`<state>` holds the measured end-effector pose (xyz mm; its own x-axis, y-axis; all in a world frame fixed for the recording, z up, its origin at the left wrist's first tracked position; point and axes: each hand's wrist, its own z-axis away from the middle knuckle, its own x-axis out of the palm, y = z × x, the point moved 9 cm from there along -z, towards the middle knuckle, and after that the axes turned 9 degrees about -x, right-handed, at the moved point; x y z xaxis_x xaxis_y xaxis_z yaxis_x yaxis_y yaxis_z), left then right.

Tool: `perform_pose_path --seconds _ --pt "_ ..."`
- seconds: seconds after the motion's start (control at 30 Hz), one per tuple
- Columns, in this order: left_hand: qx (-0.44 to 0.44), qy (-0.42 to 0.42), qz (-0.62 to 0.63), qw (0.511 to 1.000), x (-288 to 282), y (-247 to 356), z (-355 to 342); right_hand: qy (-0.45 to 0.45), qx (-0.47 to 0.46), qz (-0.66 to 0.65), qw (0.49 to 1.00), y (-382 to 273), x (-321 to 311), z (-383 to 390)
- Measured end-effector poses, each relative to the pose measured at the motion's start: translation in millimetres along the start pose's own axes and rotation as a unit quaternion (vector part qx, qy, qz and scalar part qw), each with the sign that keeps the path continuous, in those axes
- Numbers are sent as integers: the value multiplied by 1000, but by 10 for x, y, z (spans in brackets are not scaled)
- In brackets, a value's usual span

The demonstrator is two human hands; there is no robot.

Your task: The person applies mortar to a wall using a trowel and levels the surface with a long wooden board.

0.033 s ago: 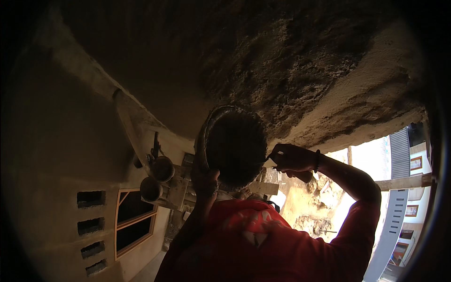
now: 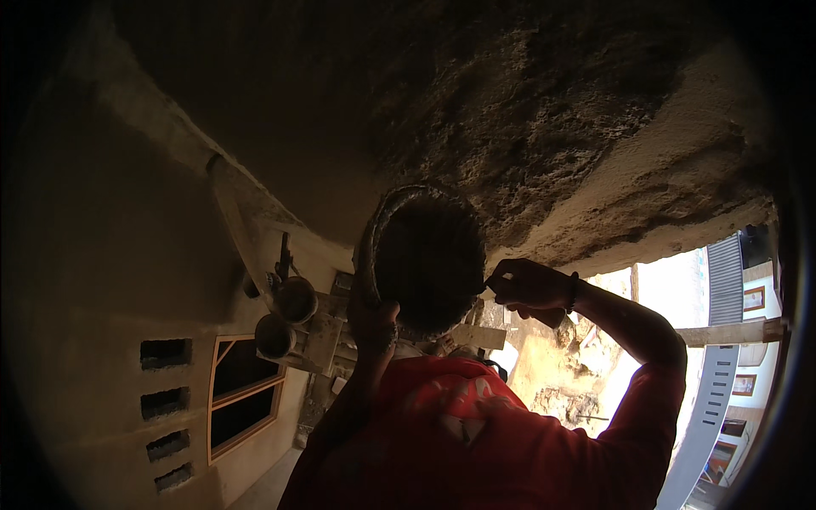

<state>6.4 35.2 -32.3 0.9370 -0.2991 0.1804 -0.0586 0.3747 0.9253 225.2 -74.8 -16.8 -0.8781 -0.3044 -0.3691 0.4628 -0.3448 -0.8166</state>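
Observation:
A dark round bucket (image 2: 429,259), its rim crusted with dried material, is held up in front of my chest. My left hand (image 2: 374,323) grips its left side, with the thumb over the near rim. What lies inside is too dark to make out. To the right of the bucket, my right hand (image 2: 531,289) is closed around the handle of a trowel (image 2: 551,318). The handle's end shows below the fingers, while the blade is mostly hidden at the bucket's right rim.
Overhead spreads a rough, dark plastered surface (image 2: 544,110), smoother at the left. Two more buckets (image 2: 296,300) stand at the left on wooden planks (image 2: 321,344). A wood-framed window (image 2: 246,395) and vent holes are in the left wall. A wooden beam (image 2: 731,331) crosses at right.
The bucket appears very slightly higher in view. Both hands keep the same grips.

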Motion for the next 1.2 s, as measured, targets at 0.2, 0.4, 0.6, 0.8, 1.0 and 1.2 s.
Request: perform_pose_path --seconds 0.2,0.4,0.6,0.8,1.0,1.2 --pt "79 46 27 995 -319 -192 -131 55 -28 -439 896 -75 448 -343" --pt "127 78 -35 988 -522 32 -229 190 -358 92 910 -806 577 -866" --pt "84 62 -70 992 -934 572 -476 153 -404 537 725 -1267 1099 -1099" --pt "99 84 -85 988 -1153 758 -618 53 -276 487 827 -1490 556 -973" --pt "65 23 -36 997 -1057 676 -680 127 -156 615 762 -1791 367 -1153" --pt "56 33 -43 997 -1063 349 -819 1 -194 538 820 -1168 972 -1472"
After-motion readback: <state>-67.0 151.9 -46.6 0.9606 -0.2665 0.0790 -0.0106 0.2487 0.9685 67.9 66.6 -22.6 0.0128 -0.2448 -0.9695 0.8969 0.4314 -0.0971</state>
